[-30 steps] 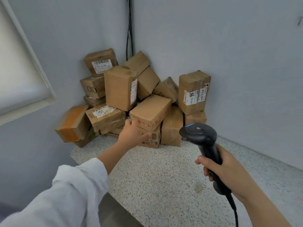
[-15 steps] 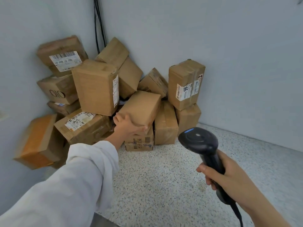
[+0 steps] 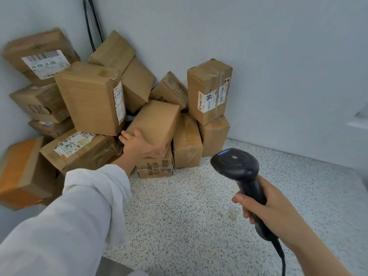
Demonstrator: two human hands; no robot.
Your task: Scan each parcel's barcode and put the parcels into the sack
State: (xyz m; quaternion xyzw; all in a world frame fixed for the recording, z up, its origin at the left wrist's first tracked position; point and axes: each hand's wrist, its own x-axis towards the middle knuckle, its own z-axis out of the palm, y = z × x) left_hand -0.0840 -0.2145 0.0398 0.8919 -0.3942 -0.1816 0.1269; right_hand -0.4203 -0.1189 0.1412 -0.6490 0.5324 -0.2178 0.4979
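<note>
A heap of several brown cardboard parcels fills the room's corner. My left hand (image 3: 137, 145) grips the near lower end of a plain brown parcel (image 3: 157, 121) that lies tilted at the middle of the heap, on top of a small printed box (image 3: 155, 168). My right hand (image 3: 262, 208) holds a black barcode scanner (image 3: 237, 166) by its handle, head pointing toward the heap, its cable trailing down. A tall labelled parcel (image 3: 209, 92) stands at the right of the heap. No sack is in view.
Grey walls meet behind the heap, with black cables (image 3: 93, 22) running down the corner. An orange-taped box (image 3: 20, 172) leans at the far left. Speckled terrazzo floor (image 3: 189, 216) lies in front of the heap and under my hands.
The view has come closer to the heap. My left hand reached the plain middle parcel and took hold of its near end. The scanner stays in my right hand.
</note>
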